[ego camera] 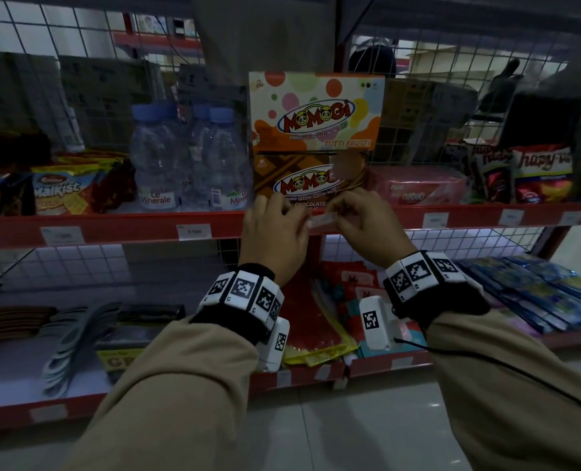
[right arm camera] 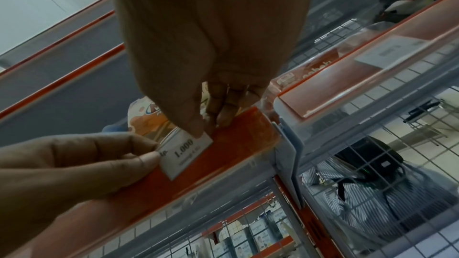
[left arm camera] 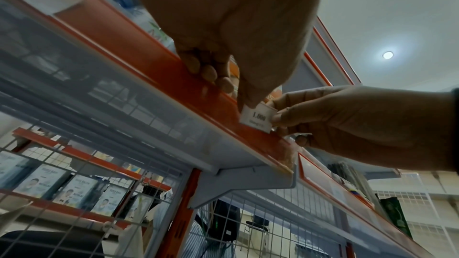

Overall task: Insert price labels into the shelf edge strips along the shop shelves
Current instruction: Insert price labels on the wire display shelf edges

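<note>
Both hands up at the red shelf edge strip (ego camera: 139, 229), mid-frame in the head view, and I've got the price label (left arm camera: 258, 118) pinched at both ends: left hand (ego camera: 275, 229) on one end with thumb and forefinger, right hand (ego camera: 363, 220) on the other. My spare fingers (left arm camera: 207, 72) curl over the strip's top lip. The label sits flat against the strip's face, just below the chocolate Momogi box (ego camera: 302, 185); I can't tell whether its bottom edge is in the channel yet.

Risks now, as I judge them: it's a thin, stiff little card, white, printed "1.000", and if I push with both ends squeezed it will likely bow and pop out. The clear glossy cover over the strip looks slick, so the card could skate sideways towards the grey end cap (right arm camera: 288, 156) at the right of the right wrist view. Tilt it and one corner jams.

Other labels (ego camera: 194, 231) sit seated to the left, flat and square.
</note>
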{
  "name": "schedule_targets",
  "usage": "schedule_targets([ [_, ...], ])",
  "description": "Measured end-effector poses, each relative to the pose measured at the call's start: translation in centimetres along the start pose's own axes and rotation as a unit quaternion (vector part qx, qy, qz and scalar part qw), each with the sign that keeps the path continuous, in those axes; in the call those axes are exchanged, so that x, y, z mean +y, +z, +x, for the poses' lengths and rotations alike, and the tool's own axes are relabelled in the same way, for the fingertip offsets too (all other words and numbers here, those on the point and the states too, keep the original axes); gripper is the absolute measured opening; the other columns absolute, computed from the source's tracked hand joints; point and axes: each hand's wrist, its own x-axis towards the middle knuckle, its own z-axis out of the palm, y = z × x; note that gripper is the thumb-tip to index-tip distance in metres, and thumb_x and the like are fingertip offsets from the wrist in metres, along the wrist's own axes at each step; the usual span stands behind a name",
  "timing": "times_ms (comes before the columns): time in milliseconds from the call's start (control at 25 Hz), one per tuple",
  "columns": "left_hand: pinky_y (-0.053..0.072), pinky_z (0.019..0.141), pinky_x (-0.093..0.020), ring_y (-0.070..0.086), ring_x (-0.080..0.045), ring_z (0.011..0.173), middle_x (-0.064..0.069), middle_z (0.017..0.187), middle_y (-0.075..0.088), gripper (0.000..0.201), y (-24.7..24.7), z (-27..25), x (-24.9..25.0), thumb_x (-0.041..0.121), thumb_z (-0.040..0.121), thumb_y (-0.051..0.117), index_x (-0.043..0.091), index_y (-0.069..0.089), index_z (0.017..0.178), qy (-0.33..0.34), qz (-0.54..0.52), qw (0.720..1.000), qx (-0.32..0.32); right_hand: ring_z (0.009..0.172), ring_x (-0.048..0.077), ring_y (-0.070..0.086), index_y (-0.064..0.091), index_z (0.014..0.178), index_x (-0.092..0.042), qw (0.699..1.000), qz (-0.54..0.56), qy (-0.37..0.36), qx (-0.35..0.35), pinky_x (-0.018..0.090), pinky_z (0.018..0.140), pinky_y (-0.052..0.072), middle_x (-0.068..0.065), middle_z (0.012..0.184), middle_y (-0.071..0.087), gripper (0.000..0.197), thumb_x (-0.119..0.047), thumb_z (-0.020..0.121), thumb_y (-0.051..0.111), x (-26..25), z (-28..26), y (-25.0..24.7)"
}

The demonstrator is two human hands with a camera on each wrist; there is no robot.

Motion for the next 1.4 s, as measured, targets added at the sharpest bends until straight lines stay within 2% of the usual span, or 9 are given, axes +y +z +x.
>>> schedule_targets([
  [120,0.031,0.080,-0.034,0.043,-0.025,0.093,-0.004,0.095,0.050,0.019,0.3,0.0,0.2,0.031,0.092,0.053,0.018,0.065,0.098,-0.007,0.012,1.000,0.012,0.096,0.024,0.046,0.062,0.106,-0.016,0.995,-0.093,-0.028,-0.039,0.043,0.082,0.043,0.003,0.103,0.058,0.023,-0.018,0.083,0.061,0.0,-0.4,-0.4],
  [240,0.034,0.080,-0.037,0.044,-0.026,0.094,-0.006,0.098,0.052,0.017,0.5,0.1,0.2,0.029,0.093,0.052,0.017,0.063,0.099,-0.004,0.037,0.999,0.006,0.100,0.025,0.045,0.061,0.109,-0.018,0.986,-0.154,-0.028,-0.049,0.042,0.084,0.042,0.003,0.110,0.058,0.021,-0.021,0.089,0.057,-0.1,-0.3,-0.3],
  [360,0.033,0.078,-0.036,0.044,-0.026,0.094,-0.006,0.101,0.052,0.015,0.6,0.1,0.2,0.027,0.095,0.049,0.017,0.059,0.100,-0.002,0.055,0.998,0.002,0.102,0.025,0.045,0.060,0.110,-0.018,0.983,-0.173,-0.023,-0.052,0.040,0.085,0.040,0.004,0.112,0.056,0.021,-0.024,0.091,0.054,-0.2,-0.2,-0.2],
  [640,0.031,0.077,-0.036,0.043,-0.028,0.095,-0.007,0.100,0.052,0.014,0.5,0.2,0.3,0.021,0.094,0.051,0.016,0.063,0.099,-0.004,0.066,0.998,-0.010,0.101,0.025,0.045,0.060,0.108,-0.018,0.978,-0.198,-0.027,-0.057,0.039,0.084,0.038,0.004,0.108,0.055,0.020,-0.026,0.091,0.052,-0.3,-0.4,-0.2],
  [840,0.031,0.080,-0.036,0.043,-0.028,0.098,-0.007,0.104,0.052,0.018,0.3,0.2,0.1,0.026,0.095,0.048,0.016,0.061,0.102,0.004,0.067,0.997,-0.024,0.101,0.026,0.045,0.059,0.108,-0.019,0.981,-0.183,-0.023,-0.058,0.039,0.085,0.038,0.004,0.109,0.055,0.020,-0.025,0.090,0.053,-0.3,-0.3,-0.2],
  [1000,0.037,0.083,-0.037,0.045,-0.026,0.098,-0.006,0.106,0.053,0.019,0.1,0.0,0.0,0.025,0.093,0.050,0.016,0.058,0.108,0.001,0.043,0.999,-0.013,0.100,0.026,0.046,0.056,0.105,-0.017,0.990,-0.131,-0.021,-0.037,0.042,0.085,0.041,0.003,0.110,0.057,0.020,-0.020,0.086,0.058,-0.2,-0.5,-0.2],
  [1200,0.042,0.078,-0.036,0.047,-0.025,0.093,-0.007,0.096,0.053,0.012,-0.3,-0.5,-0.6,0.016,0.086,0.060,0.013,0.062,0.097,0.015,0.007,0.999,0.034,0.097,0.031,0.049,0.066,0.097,-0.011,0.993,-0.103,-0.047,0.040,0.042,0.081,0.043,0.009,0.107,0.061,0.015,-0.012,0.082,0.066,0.4,-0.6,0.3],
  [1320,0.040,0.080,-0.036,0.048,-0.026,0.096,-0.008,0.099,0.054,0.019,-0.3,-1.2,-0.4,0.021,0.085,0.060,0.013,0.063,0.101,0.025,0.026,0.998,0.047,0.095,0.031,0.049,0.066,0.095,-0.010,0.992,-0.094,-0.048,0.070,0.035,0.079,0.041,0.009,0.104,0.062,0.016,-0.009,0.079,0.069,0.6,-0.6,0.8],
  [1400,0.040,0.083,-0.037,0.048,-0.027,0.101,-0.008,0.107,0.054,0.026,-0.2,-1.6,-0.4,0.023,0.084,0.059,0.014,0.063,0.108,0.022,0.029,0.998,0.042,0.094,0.030,0.049,0.064,0.093,-0.009,0.991,-0.091,-0.045,0.086,0.033,0.077,0.039,0.010,0.102,0.061,0.016,-0.009,0.078,0.070,0.8,-0.6,1.1],
])
